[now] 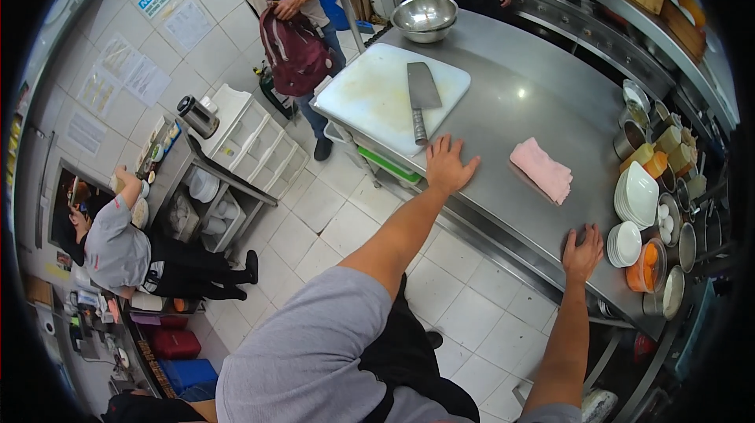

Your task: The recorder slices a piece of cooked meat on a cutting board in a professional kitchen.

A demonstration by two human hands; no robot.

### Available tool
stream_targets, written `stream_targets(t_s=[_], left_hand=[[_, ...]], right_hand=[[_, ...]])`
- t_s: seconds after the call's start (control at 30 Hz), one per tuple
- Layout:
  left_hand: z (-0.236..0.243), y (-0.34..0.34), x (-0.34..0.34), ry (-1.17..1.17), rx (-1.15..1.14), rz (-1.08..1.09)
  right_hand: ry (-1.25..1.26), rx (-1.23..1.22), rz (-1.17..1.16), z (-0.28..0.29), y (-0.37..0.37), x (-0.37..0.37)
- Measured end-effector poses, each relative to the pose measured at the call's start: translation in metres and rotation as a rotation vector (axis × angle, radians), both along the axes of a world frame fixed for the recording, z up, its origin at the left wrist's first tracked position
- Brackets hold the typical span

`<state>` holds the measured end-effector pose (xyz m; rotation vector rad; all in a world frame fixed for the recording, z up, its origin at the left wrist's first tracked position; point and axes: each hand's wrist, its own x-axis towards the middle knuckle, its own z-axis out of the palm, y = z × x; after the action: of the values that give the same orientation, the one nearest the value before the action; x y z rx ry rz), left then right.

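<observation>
My left hand rests on the edge of the steel table, fingers spread and holding nothing. Just beyond its fingertips is the handle end of a cleaver, which lies flat on a thick white cutting board. My right hand leans on the same table edge farther right, fingers apart and nothing in it. Between and beyond the two hands lies a folded pink cloth. Closest to my right hand stands a stack of small white bowls.
Metal bowls sit at the table's far left corner. Along the right are white square plates, eggs, an orange-filled tub and sauce bottles. One person holds a maroon backpack; others stand across the table and at left.
</observation>
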<state>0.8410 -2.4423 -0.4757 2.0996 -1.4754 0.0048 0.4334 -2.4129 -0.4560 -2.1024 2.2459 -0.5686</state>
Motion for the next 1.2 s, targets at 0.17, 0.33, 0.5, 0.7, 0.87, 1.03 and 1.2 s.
stream_targets(t_s=[0.17,0.33,0.5,0.7,0.87,1.03,1.2], left_hand=[[0.066,0.028,0.073,2.176,-0.35,-0.173],[0.112,0.122,0.251,2.014,-1.168,0.02],[0.165,0.195,0.359,1.806,-1.449,0.036],[0.219,0.228,0.372,1.689,-1.513,-0.079],[0.226,0.246,0.369,1.658,-1.49,-0.241],[0.223,0.261,0.366,1.654,-1.517,-0.246],[0.249,0.238,0.377,1.796,-1.472,-0.462]], right_hand=[[0.018,-0.001,-0.02,-0.005,0.008,-0.009],[0.012,-0.011,0.01,0.002,0.006,-0.002],[0.011,-0.003,0.003,-0.004,0.004,-0.006],[0.072,-0.002,0.011,-0.009,0.002,-0.009],[0.072,-0.019,0.011,-0.01,0.002,-0.007],[0.072,-0.011,0.019,-0.011,0.007,-0.004],[0.061,-0.128,0.055,-0.027,0.005,-0.03]])
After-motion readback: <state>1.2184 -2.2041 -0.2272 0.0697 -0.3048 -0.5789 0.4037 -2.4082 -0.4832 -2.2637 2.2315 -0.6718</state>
